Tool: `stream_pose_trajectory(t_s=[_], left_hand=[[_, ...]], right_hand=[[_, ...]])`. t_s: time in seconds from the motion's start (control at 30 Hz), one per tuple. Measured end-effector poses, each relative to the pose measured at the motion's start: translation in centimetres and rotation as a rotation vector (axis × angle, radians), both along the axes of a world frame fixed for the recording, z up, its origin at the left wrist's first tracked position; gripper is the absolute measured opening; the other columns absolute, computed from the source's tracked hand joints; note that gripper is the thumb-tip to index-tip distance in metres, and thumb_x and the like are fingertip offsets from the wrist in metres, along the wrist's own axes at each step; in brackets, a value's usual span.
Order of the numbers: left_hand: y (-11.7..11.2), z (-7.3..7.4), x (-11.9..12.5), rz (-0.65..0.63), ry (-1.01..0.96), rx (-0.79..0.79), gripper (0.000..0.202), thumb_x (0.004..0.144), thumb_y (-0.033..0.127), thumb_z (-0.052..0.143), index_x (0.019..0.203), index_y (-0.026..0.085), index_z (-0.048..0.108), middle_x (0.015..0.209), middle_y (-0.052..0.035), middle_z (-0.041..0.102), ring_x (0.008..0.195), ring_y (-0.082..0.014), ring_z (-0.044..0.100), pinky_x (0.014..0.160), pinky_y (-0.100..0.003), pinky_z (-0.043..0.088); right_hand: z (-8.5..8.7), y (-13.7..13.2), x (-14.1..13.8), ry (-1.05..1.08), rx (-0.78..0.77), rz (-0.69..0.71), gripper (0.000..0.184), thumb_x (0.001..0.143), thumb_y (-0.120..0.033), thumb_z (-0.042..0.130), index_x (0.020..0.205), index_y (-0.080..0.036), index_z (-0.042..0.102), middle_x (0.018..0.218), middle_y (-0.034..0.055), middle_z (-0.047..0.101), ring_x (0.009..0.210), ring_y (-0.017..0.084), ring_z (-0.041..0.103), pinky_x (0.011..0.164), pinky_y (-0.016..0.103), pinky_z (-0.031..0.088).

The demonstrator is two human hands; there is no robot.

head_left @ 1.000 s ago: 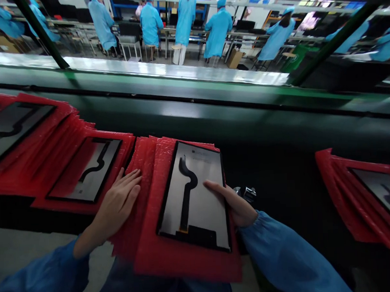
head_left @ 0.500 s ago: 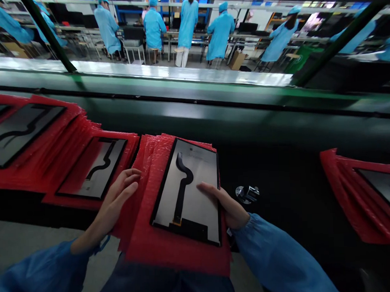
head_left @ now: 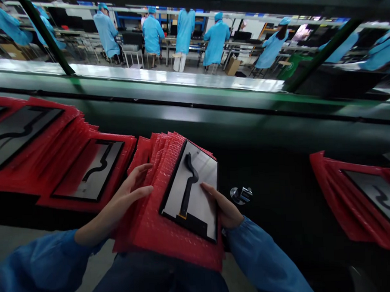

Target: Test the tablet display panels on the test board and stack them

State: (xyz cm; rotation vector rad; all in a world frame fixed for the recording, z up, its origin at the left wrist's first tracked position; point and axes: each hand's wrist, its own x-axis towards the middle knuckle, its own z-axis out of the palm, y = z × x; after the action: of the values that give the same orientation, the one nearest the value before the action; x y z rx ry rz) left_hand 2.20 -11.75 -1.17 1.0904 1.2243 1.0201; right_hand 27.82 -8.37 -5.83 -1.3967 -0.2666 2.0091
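The left grip (head_left: 128, 196) lies released, its fingers spread flat along the left flank of a stack (head_left: 153, 227) of red bubble-wrap sheets, with the thumb up on the top sheet. The right grip (head_left: 223, 207) is clenched on the stack's right edge. Its thumb pins a panel (head_left: 204, 171) to the top sheet, and its fingers are hidden underneath.

The panel lies between the two grips, back up, with a dark flex cable (head_left: 188, 180) running down it. The stack tilts, its near end hanging off the counter (head_left: 298, 210) towards the person's lap.

The step looks like steadying and squaring the stack. Any further move calls for keeping the thumb off the cable and the panel from sliding down the slope.

A small metal fitting (head_left: 240, 195) sits just right of the right grip. More loaded stacks lie left of the left grip (head_left: 70, 177) and well off to the right (head_left: 339, 200).
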Motion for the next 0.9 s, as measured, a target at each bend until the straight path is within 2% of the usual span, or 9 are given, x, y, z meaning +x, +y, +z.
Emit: stream_pose_trajectory(t_s=[0.07,0.17,0.33,0.43,0.53,0.6,0.73,0.83,0.9], left_hand=[[0.0,-0.3,0.4,0.098,-0.091,-0.053,0.062,0.079,0.036,0.070,0.135,0.020,0.048,0.147,-0.0078,0.048,0.138,-0.0288,0.042,0.118,-0.041,0.032],[-0.2,-0.1,0.7,0.261,-0.091,-0.078,0.063,0.074,0.030,0.074,0.131,0.017,0.050,0.142,-0.0081,0.053,0.134,-0.0238,0.047,0.112,-0.031,0.039],[0.0,0.5,-0.4,0.414,-0.058,-0.206,0.041,0.073,0.019,0.075,0.112,0.017,0.064,0.124,-0.0071,0.064,0.114,-0.0201,0.061,0.071,-0.019,0.055],[1.2,0.1,-1.3,0.419,-0.040,-0.259,0.021,0.076,0.021,0.075,0.095,0.015,0.069,0.109,-0.0071,0.069,0.098,-0.0182,0.066,0.063,-0.018,0.055],[2.2,-0.1,-1.9,0.321,-0.023,-0.344,0.021,0.078,0.027,0.075,0.094,0.015,0.071,0.102,-0.0075,0.072,0.080,-0.0179,0.068,0.062,-0.023,0.057],[2.3,0.1,-1.9,0.259,0.015,-0.383,0.035,0.075,0.032,0.079,0.105,0.016,0.070,0.103,-0.0085,0.072,0.077,-0.0207,0.070,0.061,-0.028,0.058],[1.8,1.4,-1.2,0.146,0.167,-0.264,0.070,0.064,0.044,0.086,0.123,0.018,0.062,0.122,-0.0128,0.067,0.104,-0.0313,0.068,0.078,-0.037,0.059],[1.7,1.8,-1.2,0.086,0.251,-0.178,0.074,0.054,0.049,0.088,0.116,0.015,0.066,0.124,-0.0142,0.066,0.116,-0.0359,0.061,0.099,-0.044,0.051],[1.9,1.6,-1.7,0.027,0.267,-0.153,0.072,0.055,0.051,0.086,0.115,0.016,0.067,0.124,-0.0132,0.066,0.119,-0.0363,0.059,0.104,-0.047,0.047]], right_hand=[[0.1,-0.1,0.2,-0.014,0.011,0.013,0.036,0.093,-0.028,0.064,0.123,-0.009,0.061,0.089,0.0119,0.076,0.068,0.019,0.074,0.067,0.027,0.063],[0.1,-0.4,0.3,-0.023,0.030,0.028,0.036,0.094,-0.030,0.063,0.122,-0.007,0.062,0.088,0.0128,0.076,0.068,0.020,0.074,0.068,0.027,0.063],[0.1,-0.6,0.1,-0.017,0.117,-0.008,0.042,0.089,-0.027,0.069,0.126,-0.008,0.059,0.087,0.0129,0.076,0.066,0.020,0.073,0.066,0.029,0.062],[0.3,-0.6,-0.2,-0.017,0.159,-0.042,0.042,0.088,-0.023,0.070,0.126,-0.009,0.059,0.088,0.0115,0.076,0.064,0.019,0.073,0.066,0.028,0.062],[0.4,-0.7,-0.4,-0.002,0.149,-0.036,0.039,0.090,-0.022,0.066,0.126,-0.008,0.058,0.087,0.0116,0.076,0.063,0.019,0.072,0.064,0.028,0.062],[0.3,-0.8,-0.3,0.031,0.124,-0.025,0.037,0.093,-0.023,0.061,0.126,-0.007,0.058,0.087,0.0125,0.076,0.066,0.020,0.073,0.064,0.028,0.062],[-0.4,-1.2,0.5,0.085,0.055,-0.033,0.032,0.094,-0.026,0.059,0.118,-0.004,0.063,0.087,0.0133,0.076,0.068,0.019,0.073,0.065,0.025,0.062],[-1.2,-1.5,1.2,0.100,0.045,-0.060,0.029,0.092,-0.027,0.062,0.112,-0.006,0.066,0.089,0.0121,0.076,0.070,0.019,0.074,0.067,0.026,0.062],[-1.7,-1.8,1.5,0.115,0.074,-0.075,0.028,0.089,-0.028,0.065,0.109,-0.008,0.068,0.091,0.0112,0.077,0.074,0.021,0.074,0.069,0.028,0.063]])
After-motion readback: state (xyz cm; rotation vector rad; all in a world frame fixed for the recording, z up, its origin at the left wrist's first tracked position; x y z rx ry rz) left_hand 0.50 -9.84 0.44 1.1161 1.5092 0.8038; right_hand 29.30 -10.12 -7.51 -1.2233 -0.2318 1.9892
